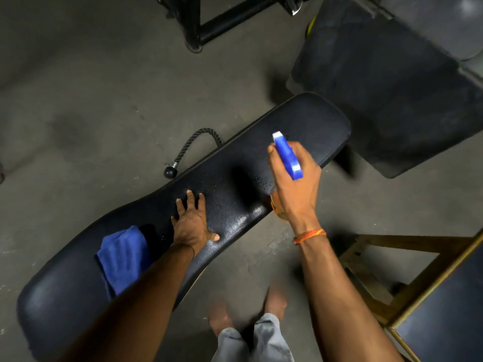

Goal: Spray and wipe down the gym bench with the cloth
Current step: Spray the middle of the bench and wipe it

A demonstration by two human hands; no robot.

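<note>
Gym floor — black padded bench [300, 121], rope cable attachment [193, 145], steel machine frame [206, 24], bare concrete floor [91, 87]

Blue cloth [122, 254] and spray droplets [261, 178] lie on the black bench [308, 118].

Cloth [122, 257] on bench [235, 178], left end

Two hands are in view: the left hand [194, 226], lying flat, and the right hand [295, 184], wrapped round the one spray bottle [287, 158]. One blue cloth [122, 257] sits just left of the left hand on the one long black padded desk [300, 121]. One rope handle [193, 145] lies beyond the left hand. One orange thread band [309, 235] circles the wrist behind the right hand. There are two bare feet [220, 317]. One second black pad [392, 87] stands beyond the right hand.
</note>
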